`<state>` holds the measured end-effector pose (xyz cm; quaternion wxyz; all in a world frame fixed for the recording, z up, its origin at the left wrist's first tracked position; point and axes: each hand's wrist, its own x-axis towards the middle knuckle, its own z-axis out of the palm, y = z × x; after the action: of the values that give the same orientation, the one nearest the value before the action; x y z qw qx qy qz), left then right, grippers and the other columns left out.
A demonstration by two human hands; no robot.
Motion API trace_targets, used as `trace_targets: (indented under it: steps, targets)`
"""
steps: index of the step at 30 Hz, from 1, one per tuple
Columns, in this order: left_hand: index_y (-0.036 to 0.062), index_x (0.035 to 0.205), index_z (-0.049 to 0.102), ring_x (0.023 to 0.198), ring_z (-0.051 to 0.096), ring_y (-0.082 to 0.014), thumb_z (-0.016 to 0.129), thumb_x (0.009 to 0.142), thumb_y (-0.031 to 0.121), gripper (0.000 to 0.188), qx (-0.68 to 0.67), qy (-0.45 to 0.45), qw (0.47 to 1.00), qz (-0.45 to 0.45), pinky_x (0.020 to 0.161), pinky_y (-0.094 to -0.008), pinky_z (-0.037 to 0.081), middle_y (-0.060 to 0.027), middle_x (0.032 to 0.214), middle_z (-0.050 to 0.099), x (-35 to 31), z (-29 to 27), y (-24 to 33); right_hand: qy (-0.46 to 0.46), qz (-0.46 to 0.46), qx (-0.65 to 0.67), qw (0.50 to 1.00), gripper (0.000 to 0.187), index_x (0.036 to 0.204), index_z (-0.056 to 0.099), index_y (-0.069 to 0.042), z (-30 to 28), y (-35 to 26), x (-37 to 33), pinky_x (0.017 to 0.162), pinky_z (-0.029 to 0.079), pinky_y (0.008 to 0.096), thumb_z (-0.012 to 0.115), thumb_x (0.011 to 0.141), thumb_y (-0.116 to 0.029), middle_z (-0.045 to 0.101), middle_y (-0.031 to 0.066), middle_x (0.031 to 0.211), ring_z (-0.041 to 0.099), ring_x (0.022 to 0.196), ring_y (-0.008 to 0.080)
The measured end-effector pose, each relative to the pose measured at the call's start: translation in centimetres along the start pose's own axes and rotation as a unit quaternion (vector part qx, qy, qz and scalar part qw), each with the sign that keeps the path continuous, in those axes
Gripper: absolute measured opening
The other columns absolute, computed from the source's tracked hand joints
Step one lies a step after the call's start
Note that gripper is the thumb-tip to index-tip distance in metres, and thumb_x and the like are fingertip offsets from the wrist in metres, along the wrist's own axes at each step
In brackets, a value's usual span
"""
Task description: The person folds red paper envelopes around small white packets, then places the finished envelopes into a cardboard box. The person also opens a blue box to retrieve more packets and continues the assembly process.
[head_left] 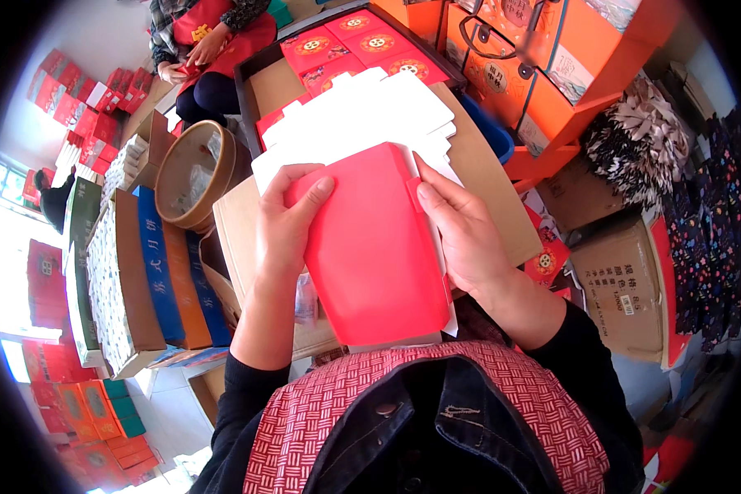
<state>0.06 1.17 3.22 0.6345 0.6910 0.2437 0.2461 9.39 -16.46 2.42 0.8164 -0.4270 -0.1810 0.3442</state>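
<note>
In front of my chest I hold a red paperboard carton (370, 247), its plain red face turned up and white inner board showing along its right edge. My left hand (292, 218) grips the upper left edge, thumb lying on the red face. On the other side my right hand (461, 226) closes round the right edge, its thumb by a small red flap. Just beyond the carton lies a fanned pile of white carton blanks (362, 115). Under the pile is a brown cardboard sheet (498, 210).
A dark-rimmed tray (247, 99) of red printed boxes (370, 41) stands behind the pile. Orange gift boxes (502, 74) rise at the far right. To the left are a round bin (181, 173) and long cartons (123, 280). A co-worker (214, 49) sits at the back left.
</note>
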Motion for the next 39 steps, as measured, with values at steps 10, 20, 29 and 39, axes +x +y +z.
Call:
trace_targets:
  steps: [10, 20, 29, 39]
  targets:
    - [0.0045, 0.104, 0.063, 0.085, 0.061, -0.0153, 0.072, 0.082, 0.022, 0.029, 0.038, -0.009, 0.998, 0.041, 0.076, -0.0261, 0.051, -0.0089, 0.094, 0.064, -0.7, -0.1, 0.2, 0.040, 0.001, 0.035, 0.999, 0.042, 0.136, 0.038, 0.005, 0.1, 0.6, 0.2, 0.093, 0.045, 0.0247, 0.046, 0.098, -0.011, 0.055, 0.0136, 0.123, 0.055, 0.106, 0.0116]
    - [0.0031, 0.105, 0.063, 0.087, 0.060, -0.0149, 0.072, 0.082, 0.020, 0.030, 0.064, 0.004, 0.996, 0.064, 0.076, -0.0267, 0.051, -0.0087, 0.095, 0.063, -0.7, 0.1, 0.6, 0.035, -0.006, -0.001, 0.999, 0.042, 0.138, 0.037, 0.002, 0.2, 1.2, 0.3, 0.097, 0.043, 0.0254, 0.043, 0.099, -0.012, 0.050, 0.0113, 0.129, 0.052, 0.114, 0.0126]
    - [0.0032, 0.107, 0.062, 0.088, 0.060, -0.0144, 0.071, 0.083, 0.019, 0.030, 0.120, 0.017, 0.991, 0.055, 0.077, -0.0261, 0.051, -0.0088, 0.096, 0.063, -1.2, 0.1, 1.7, 0.019, -0.090, -0.241, 0.966, 0.041, 0.136, 0.039, 0.004, 0.4, 0.5, -1.8, 0.098, 0.038, 0.0233, 0.044, 0.098, -0.013, 0.051, 0.0118, 0.133, 0.048, 0.118, 0.0131]
    - [0.0027, 0.109, 0.059, 0.088, 0.060, -0.0139, 0.070, 0.084, 0.019, 0.032, 0.148, -0.010, 0.985, 0.089, 0.078, -0.0262, 0.050, -0.0087, 0.097, 0.063, -1.7, -0.1, 1.9, 0.049, -0.013, -0.004, 0.999, 0.042, 0.135, 0.041, 0.002, 0.6, 1.1, -1.9, 0.097, 0.042, 0.0242, 0.050, 0.096, -0.011, 0.052, 0.0128, 0.130, 0.051, 0.114, 0.0126]
